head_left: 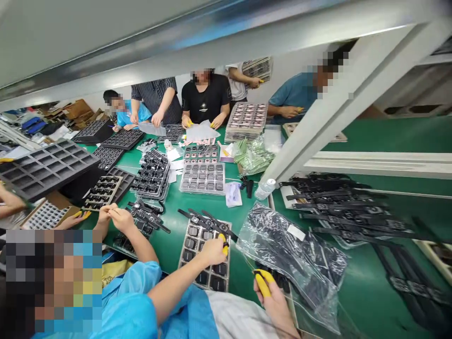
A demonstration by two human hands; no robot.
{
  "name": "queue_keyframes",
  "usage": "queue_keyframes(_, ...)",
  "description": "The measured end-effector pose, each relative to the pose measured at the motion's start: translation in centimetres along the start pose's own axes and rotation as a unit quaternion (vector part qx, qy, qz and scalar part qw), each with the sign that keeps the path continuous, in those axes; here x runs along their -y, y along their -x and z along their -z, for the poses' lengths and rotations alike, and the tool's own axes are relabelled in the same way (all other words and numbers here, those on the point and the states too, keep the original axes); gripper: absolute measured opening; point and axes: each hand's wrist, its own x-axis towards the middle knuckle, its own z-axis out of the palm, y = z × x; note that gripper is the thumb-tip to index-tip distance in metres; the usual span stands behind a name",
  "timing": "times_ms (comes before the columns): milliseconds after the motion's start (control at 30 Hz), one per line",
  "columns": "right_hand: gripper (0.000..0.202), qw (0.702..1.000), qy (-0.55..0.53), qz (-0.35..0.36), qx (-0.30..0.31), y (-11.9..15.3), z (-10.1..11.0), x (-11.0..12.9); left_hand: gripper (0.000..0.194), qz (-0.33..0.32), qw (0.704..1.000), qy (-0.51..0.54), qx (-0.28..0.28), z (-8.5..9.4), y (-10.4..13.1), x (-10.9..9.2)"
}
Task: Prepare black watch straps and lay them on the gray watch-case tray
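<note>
My left hand (214, 250), with yellow finger covers, reaches over a light tray (229, 268) of dark square watch bodies. Its fingers are closed beside a small black piece, too small to make out. Black watches with straps (208, 221) lie across the tray's far end. To the right, my right hand (270, 292), also in yellow finger covers, has its fingers bent together near the table edge. Something dark shows at its fingertips, but I cannot tell what it is. Next to that hand lies a clear plastic bag (282, 240) full of black straps.
A co-worker (130, 278) in blue sits close on my left, both hands raised. Black strapped watches (346, 207) are heaped at right behind a slanted white post (318, 113). A water bottle (264, 189) and stacked trays (203, 178) stand ahead. More people work across the green table (173, 200).
</note>
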Motion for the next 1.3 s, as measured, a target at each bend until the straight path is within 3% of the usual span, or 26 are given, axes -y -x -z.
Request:
queue_keyframes(67,0.042,0.989,-0.031,0.013,-0.144,0.5,-1.3,0.7,0.023,-0.025,0.999,0.043,0.013,0.0,2.1,-0.7)
queue_keyframes(100,0.046,0.985,-0.041,0.006,-0.166,0.8,-2.0,1.1,0.023,-0.043,0.997,0.064,0.016,-0.1,3.1,-1.0)
queue_keyframes(167,0.050,0.990,-0.049,-0.020,-0.129,1.3,-3.2,1.9,0.028,-0.092,0.987,0.132,0.000,-0.3,5.0,-1.6)
queue_keyframes(300,0.043,0.996,-0.051,-0.028,-0.069,1.9,-4.1,2.5,0.040,-0.203,0.938,0.276,-0.056,-0.5,7.1,-2.6)
queue_keyframes(467,0.040,0.996,-0.059,-0.047,0.038,2.0,-3.5,1.6,0.047,-0.247,0.928,0.273,-0.055,0.2,7.8,-3.4)
queue_keyframes(633,0.047,0.987,-0.157,-0.031,-0.004,2.9,-4.0,2.4,0.039,-0.241,0.922,0.296,-0.070,0.4,7.9,-3.9)
queue_keyframes(800,0.059,0.971,-0.230,-0.026,-0.052,3.6,-3.8,3.8,0.041,-0.184,0.910,0.344,-0.143,-0.1,8.1,-4.5)
queue_keyframes(1033,0.058,0.981,-0.190,-0.035,0.035,4.0,-3.9,4.3,0.063,-0.247,0.917,0.296,-0.101,-0.5,7.8,-4.2)
queue_keyframes(1300,0.060,0.976,-0.214,-0.035,0.007,4.0,-4.1,4.3,0.052,-0.233,0.918,0.298,-0.115,-0.3,8.1,-5.0)
